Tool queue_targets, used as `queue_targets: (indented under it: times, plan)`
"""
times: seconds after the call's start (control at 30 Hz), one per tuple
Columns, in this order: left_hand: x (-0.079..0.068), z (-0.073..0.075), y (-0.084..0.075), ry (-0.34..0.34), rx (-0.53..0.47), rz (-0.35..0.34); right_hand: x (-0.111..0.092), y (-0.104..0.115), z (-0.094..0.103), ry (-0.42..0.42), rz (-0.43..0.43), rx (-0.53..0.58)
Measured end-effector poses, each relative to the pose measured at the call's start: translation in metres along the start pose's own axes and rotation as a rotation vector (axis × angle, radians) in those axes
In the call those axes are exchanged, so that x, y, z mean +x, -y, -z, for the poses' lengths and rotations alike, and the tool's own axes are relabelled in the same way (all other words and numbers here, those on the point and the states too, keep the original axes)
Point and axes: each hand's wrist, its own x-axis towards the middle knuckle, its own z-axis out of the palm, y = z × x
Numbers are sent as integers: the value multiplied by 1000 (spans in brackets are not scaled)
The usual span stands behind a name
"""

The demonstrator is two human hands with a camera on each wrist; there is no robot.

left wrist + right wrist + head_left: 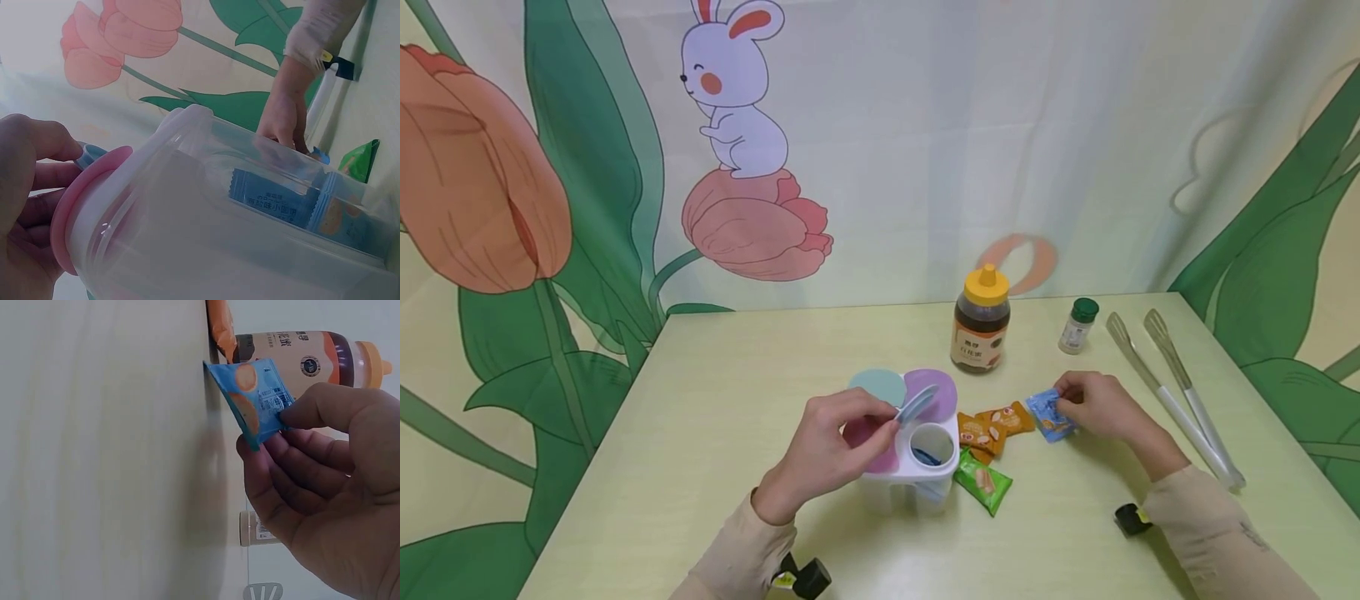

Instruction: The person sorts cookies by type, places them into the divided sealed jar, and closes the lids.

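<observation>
My left hand [831,446] pinches a light-blue round lid [917,406] above a clear storage box [886,498] with a white top. Teal [877,386], purple [934,385] and pink [883,457] lids cover its other openings; the front right one is uncovered. Through the clear wall in the left wrist view, blue snack packets [275,201] show inside. To the right, my right hand [1101,404] pinches a blue snack packet [1047,417] by its edge, tilted in the right wrist view. Orange-brown packets [1011,418] and a green packet [985,482] lie between box and right hand.
A honey bottle [981,329] with a yellow cap stands behind the packets. Farther right are a small green-capped jar [1077,327] and two long-handled slotted utensils [1187,400]. A patterned curtain [910,150] hangs along the table's back edge.
</observation>
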Motion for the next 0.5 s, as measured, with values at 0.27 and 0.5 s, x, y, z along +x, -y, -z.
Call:
queue_targets:
  times: [0.27,0.5]
  plan:
    - [0,0,1,1,22,-11,-5,5,6,-72,53,25]
    - [0,0,2,0,17,-14,-6,11,9,-111,83,46]
